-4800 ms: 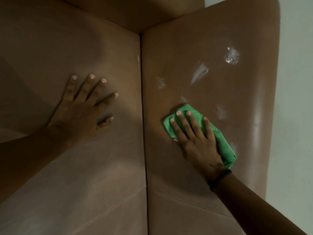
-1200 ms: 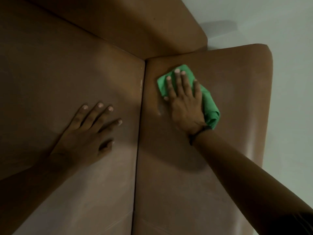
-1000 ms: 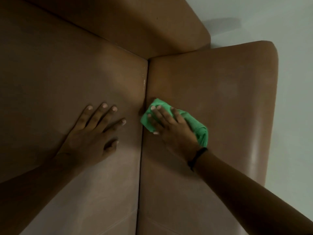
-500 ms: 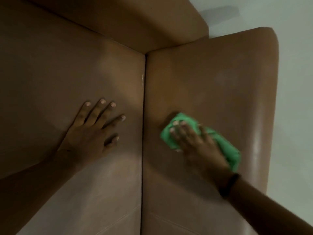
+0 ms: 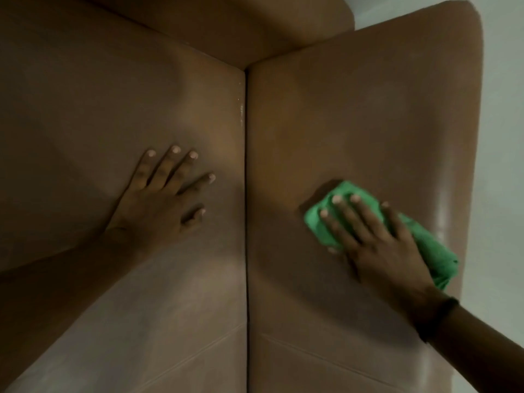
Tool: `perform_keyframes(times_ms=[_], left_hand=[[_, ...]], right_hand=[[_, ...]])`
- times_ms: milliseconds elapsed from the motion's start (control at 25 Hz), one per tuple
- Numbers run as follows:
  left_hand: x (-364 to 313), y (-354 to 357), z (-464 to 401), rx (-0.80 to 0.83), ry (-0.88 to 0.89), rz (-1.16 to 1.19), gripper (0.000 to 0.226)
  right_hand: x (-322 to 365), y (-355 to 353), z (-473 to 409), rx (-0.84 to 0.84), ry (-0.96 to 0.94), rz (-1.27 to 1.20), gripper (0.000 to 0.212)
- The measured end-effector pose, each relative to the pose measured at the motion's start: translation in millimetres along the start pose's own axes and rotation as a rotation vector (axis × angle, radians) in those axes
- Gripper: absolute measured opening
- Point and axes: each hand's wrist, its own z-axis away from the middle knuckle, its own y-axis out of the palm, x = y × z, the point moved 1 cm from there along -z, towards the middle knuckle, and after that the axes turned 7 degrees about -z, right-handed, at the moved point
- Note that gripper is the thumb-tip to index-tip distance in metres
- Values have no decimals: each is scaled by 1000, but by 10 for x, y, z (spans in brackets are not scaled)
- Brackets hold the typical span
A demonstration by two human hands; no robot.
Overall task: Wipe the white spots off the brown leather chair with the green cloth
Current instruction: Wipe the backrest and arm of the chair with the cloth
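Observation:
The brown leather chair [image 5: 354, 114] fills the view, with a dark seam between its left panel and its right armrest panel. My right hand [image 5: 377, 242] lies flat on the bunched green cloth [image 5: 433, 248], pressing it onto the armrest panel near the outer edge. My left hand [image 5: 161, 202] rests flat with fingers spread on the left panel, holding nothing. The armrest leather shows no clear white spots, only faint smears. A thin whitish streak [image 5: 241, 112] sits beside the seam higher up.
A pale floor [image 5: 502, 137] runs along the right of the chair. The chair's back cushion [image 5: 255, 26] rises at the top. A dark band circles my right wrist [image 5: 436, 316].
The white spots seen 4.8 s ago are gone. My right hand swept the cloth from the armrest's top corner down past the seam and now out toward the right edge. My left hand stayed put.

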Motion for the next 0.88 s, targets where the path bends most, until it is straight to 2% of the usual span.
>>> perform_keyframes(times_ms=[40, 80, 160, 200, 240, 320, 440, 600, 760, 880], left_hand=[[18, 9, -1, -7, 11, -9, 76], [24, 17, 13, -8, 27, -16, 76], [41, 32, -11, 9, 41, -20, 77], [50, 17, -28, 30, 45, -16, 78], [46, -17, -41, 50, 52, -9, 80], [64, -99, -33, 72, 67, -23, 85], [326, -186, -233, 55, 82, -79, 96], [799, -200, -955, 89, 0, -117, 111], [919, -171, -1224, 67, 22, -157, 102], [901, -116, -1194, 31, -4, -192, 94]], right_hand=[[26, -24, -84, -18, 92, -2, 65], [146, 4, -70, -11, 49, 46, 64], [474, 166, 253, 56, -313, 122, 65], [570, 184, 470, 98, -430, 117, 65], [560, 166, 619, 115, -467, 80, 64], [509, 86, 481, 46, -354, 14, 59], [668, 54, -413, -69, 2, -139, 59], [1073, -34, -1855, -248, 408, -635, 57], [1422, -68, -3084, -413, 592, -968, 46], [1362, -106, -3610, -565, 693, -1129, 41]])
